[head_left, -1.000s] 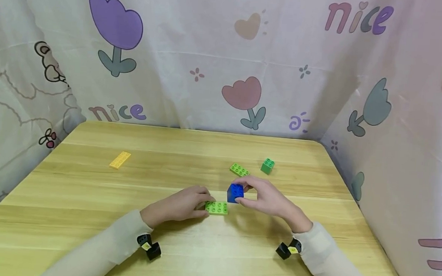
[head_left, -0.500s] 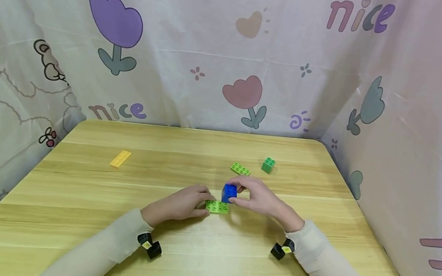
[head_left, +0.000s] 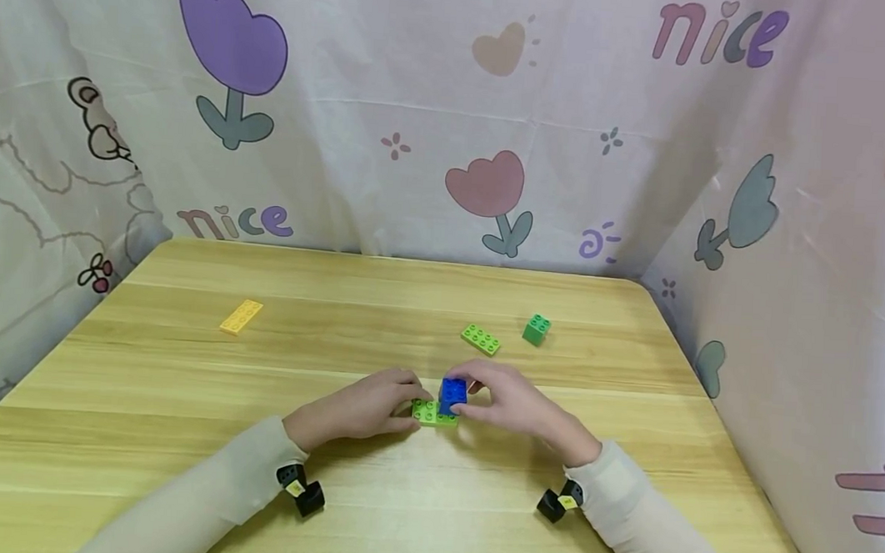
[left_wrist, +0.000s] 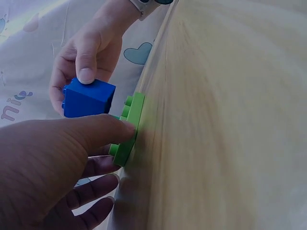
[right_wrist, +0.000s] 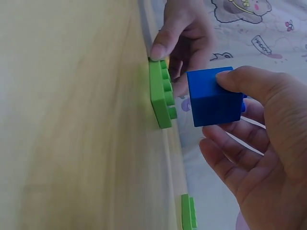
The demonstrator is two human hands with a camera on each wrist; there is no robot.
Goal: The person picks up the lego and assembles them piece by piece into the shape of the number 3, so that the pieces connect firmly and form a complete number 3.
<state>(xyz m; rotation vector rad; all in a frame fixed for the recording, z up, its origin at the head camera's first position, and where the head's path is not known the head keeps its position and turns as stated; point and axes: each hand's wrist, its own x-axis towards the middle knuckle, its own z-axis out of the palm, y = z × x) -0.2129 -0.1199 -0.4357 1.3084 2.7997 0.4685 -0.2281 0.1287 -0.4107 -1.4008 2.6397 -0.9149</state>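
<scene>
The right hand has carried the blue, cube-shaped, studded plastic brick toward 9 o'clock and lower; it now hangs just above the 3 o'clock half of the flat, lime-green, rectangular plastic plate, hiding more studs.

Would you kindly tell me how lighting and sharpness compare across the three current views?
Head view: brightly lit, pale glare on the near tabletop, soft shadows by the left hand and right hand; left wrist view: dimmer, hazy, paler toward the upper right; right wrist view: also hazy, wood grain smeared, though edges of the blue block look clear.
</scene>
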